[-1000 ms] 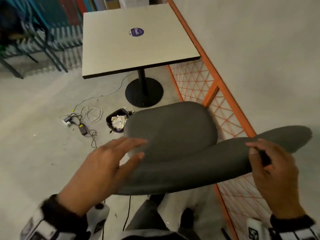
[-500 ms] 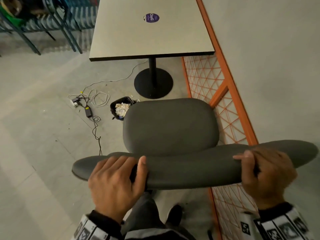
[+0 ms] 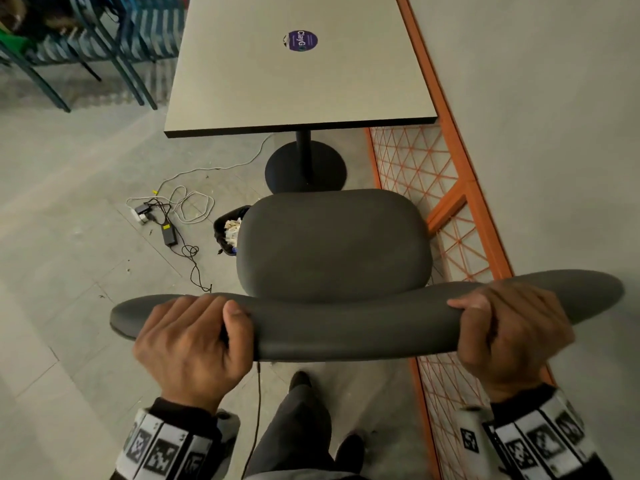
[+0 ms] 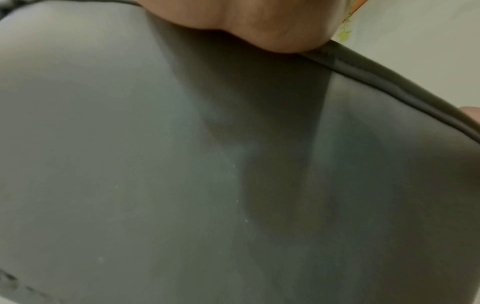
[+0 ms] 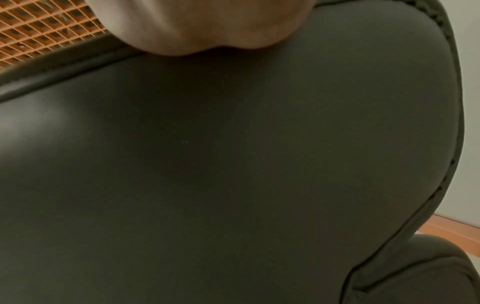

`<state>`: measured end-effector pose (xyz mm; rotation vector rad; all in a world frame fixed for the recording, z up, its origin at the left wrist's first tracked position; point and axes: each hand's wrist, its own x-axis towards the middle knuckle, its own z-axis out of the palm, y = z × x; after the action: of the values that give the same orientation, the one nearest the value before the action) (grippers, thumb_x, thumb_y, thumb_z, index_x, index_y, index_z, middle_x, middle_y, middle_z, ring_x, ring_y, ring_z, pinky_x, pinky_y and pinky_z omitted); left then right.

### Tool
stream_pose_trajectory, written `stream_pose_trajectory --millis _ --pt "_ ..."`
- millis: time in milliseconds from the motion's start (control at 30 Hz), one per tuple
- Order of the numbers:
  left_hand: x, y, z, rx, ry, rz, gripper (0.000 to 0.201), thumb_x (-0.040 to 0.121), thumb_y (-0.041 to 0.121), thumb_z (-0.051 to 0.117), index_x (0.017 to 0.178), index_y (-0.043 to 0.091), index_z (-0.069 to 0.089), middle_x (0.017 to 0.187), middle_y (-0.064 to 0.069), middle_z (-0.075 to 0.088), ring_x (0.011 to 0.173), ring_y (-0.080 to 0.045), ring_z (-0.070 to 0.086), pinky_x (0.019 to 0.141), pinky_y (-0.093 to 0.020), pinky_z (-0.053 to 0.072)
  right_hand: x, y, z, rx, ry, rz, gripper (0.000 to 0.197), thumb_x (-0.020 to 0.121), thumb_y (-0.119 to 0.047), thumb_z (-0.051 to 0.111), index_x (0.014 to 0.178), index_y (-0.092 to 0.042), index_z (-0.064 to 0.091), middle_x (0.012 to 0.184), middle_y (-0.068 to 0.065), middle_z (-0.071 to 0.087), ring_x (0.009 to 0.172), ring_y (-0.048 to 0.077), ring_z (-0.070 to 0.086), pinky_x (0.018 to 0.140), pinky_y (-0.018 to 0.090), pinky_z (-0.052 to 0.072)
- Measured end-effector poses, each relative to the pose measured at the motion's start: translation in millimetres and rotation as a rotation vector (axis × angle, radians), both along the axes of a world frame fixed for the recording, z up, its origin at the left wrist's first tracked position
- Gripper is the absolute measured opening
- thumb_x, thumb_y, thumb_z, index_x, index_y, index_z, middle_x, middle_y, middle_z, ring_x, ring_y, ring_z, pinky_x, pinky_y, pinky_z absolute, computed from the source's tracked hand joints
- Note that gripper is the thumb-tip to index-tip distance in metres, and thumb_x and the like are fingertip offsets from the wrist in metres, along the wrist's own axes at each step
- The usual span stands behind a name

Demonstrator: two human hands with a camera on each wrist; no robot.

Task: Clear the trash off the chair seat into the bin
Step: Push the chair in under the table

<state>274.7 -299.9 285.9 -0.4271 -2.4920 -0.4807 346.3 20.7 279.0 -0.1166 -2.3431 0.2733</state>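
A dark grey padded chair stands below me, its bare seat showing no trash. Its curved backrest runs across the head view. My left hand grips the backrest's left part, thumb over the top edge. My right hand grips its right part the same way. A small black bin with crumpled white paper inside sits on the floor just left of the seat, partly hidden by it. Both wrist views are filled by grey upholstery close up.
A square pale table on a black round pedestal base stands just beyond the chair. An orange mesh barrier and a wall run along the right. Cables and a charger lie on the floor at left. Blue chairs stand far left.
My left hand went from lying open near the seat to gripping the backrest. The chair turned so the seat faces the table squarely and now covers part of the bin.
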Motion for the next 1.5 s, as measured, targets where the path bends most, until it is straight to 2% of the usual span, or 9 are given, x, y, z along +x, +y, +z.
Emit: stream_pose_trajectory --millis 100,333,533,633,833,1100,1200,1333,1500 --pt "-32 9 -3 0.002 0.02 0.004 0.05 0.095 0.024 0.039 0.049 0.015 0.056 0.047 0.001 0.054 0.046 -0.025 0.05 0.052 -0.036 0.035 -38 9 3 0.028 0.038 0.027 0.042 0.088 -0.018 0.041 0.05 -0.011 0.058 0.046 0.006 0.059 0.04 0.02 0.051 0.054 0.028 0.037" --pt "-129 23 -6 0.012 0.077 0.002 0.052 0.095 0.026 0.037 0.049 0.016 0.057 0.045 0.002 0.053 0.046 -0.022 0.05 0.052 -0.033 0.033 -135 21 -1 0.002 0.074 0.01 0.044 0.089 -0.022 0.039 0.049 -0.013 0.054 0.045 0.006 0.057 0.04 0.018 0.046 0.058 0.024 0.032" --pt "-214 28 -7 0.009 0.102 -0.002 0.05 0.095 0.025 0.038 0.051 0.017 0.061 0.048 0.002 0.056 0.047 -0.023 0.052 0.053 -0.036 0.038 -218 27 -4 -0.018 0.053 -0.024 0.044 0.09 -0.026 0.037 0.051 -0.016 0.054 0.045 0.002 0.055 0.04 0.018 0.042 0.054 0.03 0.038" --pt "-247 34 -8 0.012 0.132 -0.008 0.049 0.094 0.025 0.038 0.051 0.017 0.06 0.046 0.003 0.054 0.046 -0.022 0.05 0.053 -0.032 0.035 -251 34 -7 -0.036 0.073 -0.023 0.046 0.091 -0.026 0.037 0.05 -0.015 0.055 0.044 0.002 0.055 0.04 0.019 0.044 0.054 0.03 0.039" --pt "-310 49 -12 0.002 0.167 -0.015 0.05 0.095 0.026 0.037 0.049 0.017 0.057 0.044 0.003 0.05 0.044 -0.021 0.046 0.052 -0.035 0.035 -309 51 -6 -0.037 0.116 -0.013 0.045 0.092 -0.023 0.038 0.051 -0.015 0.056 0.044 0.004 0.055 0.04 0.02 0.045 0.054 0.028 0.038" --pt "-391 70 -9 0.002 0.211 0.026 0.051 0.096 0.026 0.036 0.048 0.018 0.051 0.042 0.004 0.044 0.041 -0.018 0.04 0.05 -0.033 0.032 -407 77 -9 -0.005 0.071 -0.013 0.05 0.095 -0.028 0.033 0.054 -0.014 0.059 0.047 0.004 0.056 0.044 0.023 0.048 0.055 0.035 0.041" --pt "-408 70 -13 0.031 0.23 0.01 0.052 0.096 0.026 0.036 0.048 0.017 0.052 0.041 0.003 0.045 0.04 -0.019 0.04 0.05 -0.035 0.034 -420 78 -13 -0.022 0.106 -0.009 0.049 0.094 -0.027 0.033 0.054 -0.014 0.058 0.047 0.004 0.056 0.043 0.023 0.047 0.054 0.036 0.041" --pt "-402 63 -19 0.05 0.196 0.012 0.052 0.095 0.026 0.037 0.046 0.017 0.053 0.042 0.003 0.045 0.04 -0.02 0.041 0.049 -0.039 0.035 -414 69 -16 -0.047 0.123 -0.003 0.047 0.093 -0.025 0.035 0.052 -0.014 0.056 0.045 0.003 0.054 0.041 0.022 0.045 0.053 0.036 0.041" --pt "-391 66 -11 0.041 0.129 0.028 0.052 0.095 0.028 0.036 0.05 0.017 0.058 0.045 0.002 0.052 0.044 -0.02 0.045 0.052 -0.037 0.037 -405 64 -8 -0.066 0.056 -0.013 0.046 0.092 -0.026 0.034 0.054 -0.015 0.057 0.048 0.002 0.056 0.045 0.02 0.047 0.058 0.034 0.042"
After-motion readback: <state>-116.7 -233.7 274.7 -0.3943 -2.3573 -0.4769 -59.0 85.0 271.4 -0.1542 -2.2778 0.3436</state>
